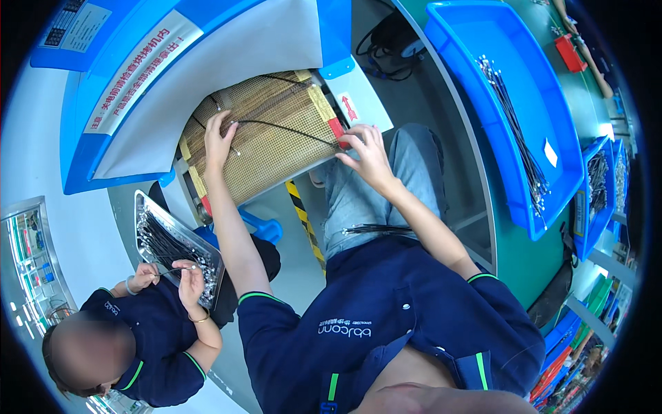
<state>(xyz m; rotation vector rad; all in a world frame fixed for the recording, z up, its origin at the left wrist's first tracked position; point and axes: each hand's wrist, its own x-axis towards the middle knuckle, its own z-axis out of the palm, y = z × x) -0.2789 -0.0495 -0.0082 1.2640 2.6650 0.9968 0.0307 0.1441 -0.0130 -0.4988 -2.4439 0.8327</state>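
Observation:
A thin black cable (pixel 286 129) stretches over the tan mesh conveyor belt (pixel 276 155) in front of me. Its left end is pinched between the thumb and fingers of my left hand (pixel 218 141). At the belt's right edge, beside a red patch, my right hand (pixel 370 157) has its fingers closed around the other end. More black cables lie on the belt, including one (pixel 286 81) near its far side; part of them is hidden behind my left hand. A bundle of black cables (pixel 379 228) rests across my lap.
The machine's blue and white hood (pixel 207 83) arches over the belt. At right, a large blue tray (pixel 476 24) with a cable bundle sits on a green table (pixel 507 255), near smaller blue bins (pixel 583 238). A co-worker (pixel 162 345) at lower left handles a cable over a metal tray (pixel 143 200).

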